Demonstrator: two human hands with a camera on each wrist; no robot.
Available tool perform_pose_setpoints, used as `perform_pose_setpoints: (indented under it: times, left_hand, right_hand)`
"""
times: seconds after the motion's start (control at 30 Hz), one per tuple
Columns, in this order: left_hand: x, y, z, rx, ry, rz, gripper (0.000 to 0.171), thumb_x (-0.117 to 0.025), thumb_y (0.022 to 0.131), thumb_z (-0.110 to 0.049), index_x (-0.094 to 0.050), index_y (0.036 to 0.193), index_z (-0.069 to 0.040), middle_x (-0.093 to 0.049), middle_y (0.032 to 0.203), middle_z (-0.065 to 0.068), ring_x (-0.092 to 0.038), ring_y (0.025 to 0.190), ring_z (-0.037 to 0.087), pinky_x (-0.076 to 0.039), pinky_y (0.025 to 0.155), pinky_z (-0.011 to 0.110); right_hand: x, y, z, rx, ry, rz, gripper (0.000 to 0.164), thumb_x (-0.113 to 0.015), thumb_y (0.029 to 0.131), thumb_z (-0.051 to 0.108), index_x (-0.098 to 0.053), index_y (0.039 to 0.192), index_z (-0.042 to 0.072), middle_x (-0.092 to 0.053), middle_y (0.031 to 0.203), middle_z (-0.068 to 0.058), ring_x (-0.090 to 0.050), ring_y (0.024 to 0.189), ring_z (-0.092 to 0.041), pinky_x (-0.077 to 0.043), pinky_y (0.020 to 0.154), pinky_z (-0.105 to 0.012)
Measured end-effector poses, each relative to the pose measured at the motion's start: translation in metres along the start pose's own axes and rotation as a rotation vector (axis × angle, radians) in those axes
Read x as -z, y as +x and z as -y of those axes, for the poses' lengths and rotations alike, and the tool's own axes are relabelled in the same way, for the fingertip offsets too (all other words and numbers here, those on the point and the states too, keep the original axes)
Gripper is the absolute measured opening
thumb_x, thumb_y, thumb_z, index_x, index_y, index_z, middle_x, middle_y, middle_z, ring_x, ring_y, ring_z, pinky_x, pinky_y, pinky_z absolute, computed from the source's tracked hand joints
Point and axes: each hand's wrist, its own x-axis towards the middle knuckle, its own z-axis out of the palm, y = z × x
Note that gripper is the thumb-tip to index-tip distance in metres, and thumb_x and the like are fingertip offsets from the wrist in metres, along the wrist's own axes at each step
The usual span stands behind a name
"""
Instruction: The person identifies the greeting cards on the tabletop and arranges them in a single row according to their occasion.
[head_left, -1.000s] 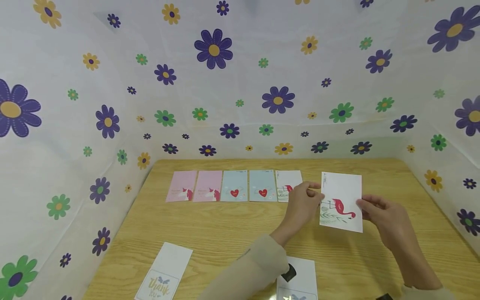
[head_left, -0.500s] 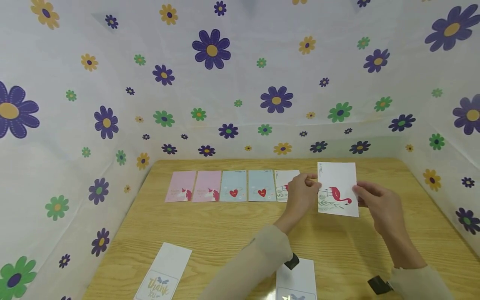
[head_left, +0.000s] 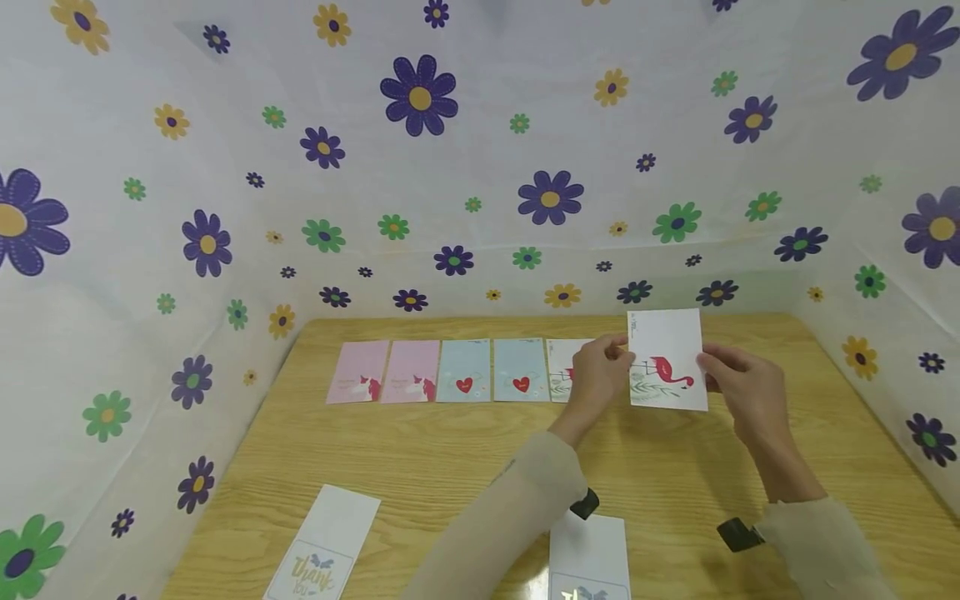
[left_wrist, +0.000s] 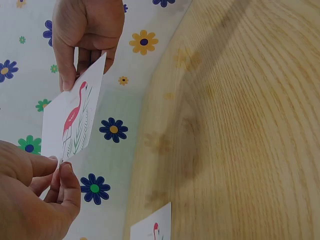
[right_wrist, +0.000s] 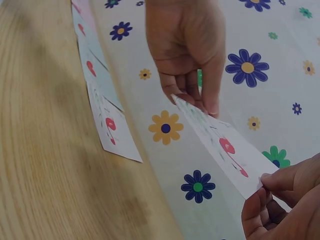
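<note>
Between both hands a white flamingo card [head_left: 666, 342] is held up above the table, its printed side facing the head camera. My left hand [head_left: 600, 375] pinches its left edge between thumb and fingers. At the opposite edge my right hand [head_left: 746, 392] pinches it the same way. Both wrist views show the card raised off the wood, with the thumbs on its printed face. Partly behind the left hand, a second flamingo card [head_left: 561, 367] lies flat at the right end of a row.
Leftward along that row lie two blue heart cards [head_left: 465, 358] and two pink unicorn cards [head_left: 356, 362]. Nearer the front are two "thank you" cards [head_left: 337, 521], one partly under the left sleeve. Flower-patterned cloth [head_left: 480, 158] walls the wooden table [head_left: 420, 450] at back and sides.
Both hands have lifted the flamingo card upward and moved it slightly left and away from the front. The cards on the table have stayed in place.
</note>
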Motion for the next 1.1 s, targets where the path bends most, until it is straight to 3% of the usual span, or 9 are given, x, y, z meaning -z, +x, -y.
perform_pose_setpoints:
  times: [0.23,0.63,0.8,0.93,1.0,1.1]
  left_hand:
    - [-0.003,0.009,0.007,0.018,0.034,0.049,0.03,-0.07,0.096,-0.003,-0.074,0.125,-0.007,-0.068,0.091,-0.007,-0.062,0.085,0.005,-0.05,0.066,0.017]
    - [-0.007,0.015,0.017,0.041,0.104,0.096,0.034,-0.07,0.096,-0.004,-0.071,0.13,-0.003,-0.072,0.102,0.001,-0.061,0.087,0.006,-0.049,0.067,0.017]
    - [-0.008,0.016,0.022,0.042,0.151,0.113,0.024,-0.071,0.096,-0.007,-0.076,0.119,-0.003,-0.072,0.103,0.0,-0.064,0.095,0.01,-0.051,0.077,0.02]
    - [-0.01,0.016,0.025,0.076,0.183,0.133,0.025,-0.071,0.095,-0.007,-0.076,0.12,-0.004,-0.074,0.112,0.002,-0.067,0.104,0.013,-0.052,0.082,0.021]
    - [-0.01,0.015,0.025,0.104,0.186,0.144,0.034,-0.071,0.095,-0.008,-0.072,0.13,-0.006,-0.073,0.117,0.003,-0.067,0.104,0.013,-0.053,0.083,0.022]
    - [-0.011,0.015,0.027,0.131,0.204,0.167,0.036,-0.071,0.096,-0.01,-0.071,0.132,-0.008,-0.073,0.12,0.003,-0.064,0.099,0.012,-0.052,0.081,0.023]
  right_hand:
    - [-0.004,0.012,-0.005,-0.032,-0.012,0.026,0.048,-0.058,0.107,0.031,-0.06,0.141,-0.004,-0.062,0.13,-0.025,-0.063,0.081,-0.006,-0.055,0.073,-0.015]
    - [-0.014,0.022,-0.02,-0.017,-0.036,0.075,0.043,-0.057,0.107,0.02,-0.058,0.141,-0.006,-0.06,0.135,-0.029,-0.064,0.094,-0.022,-0.056,0.077,-0.016]
    - [-0.018,0.026,-0.026,-0.025,-0.03,0.088,0.044,-0.057,0.107,0.019,-0.056,0.142,-0.008,-0.06,0.134,-0.03,-0.064,0.098,-0.027,-0.056,0.076,-0.015]
    - [-0.021,0.029,-0.03,-0.03,-0.032,0.103,0.043,-0.056,0.107,0.016,-0.054,0.143,-0.008,-0.058,0.136,-0.031,-0.061,0.108,-0.035,-0.052,0.073,-0.01]
    - [-0.022,0.031,-0.032,-0.032,-0.035,0.112,0.043,-0.055,0.107,0.014,-0.053,0.143,-0.009,-0.057,0.136,-0.031,-0.059,0.111,-0.037,-0.051,0.072,-0.009]
    - [-0.025,0.034,-0.036,-0.033,-0.054,0.128,0.043,-0.056,0.106,0.01,-0.053,0.143,-0.01,-0.056,0.134,-0.031,-0.056,0.111,-0.037,-0.048,0.071,-0.007]
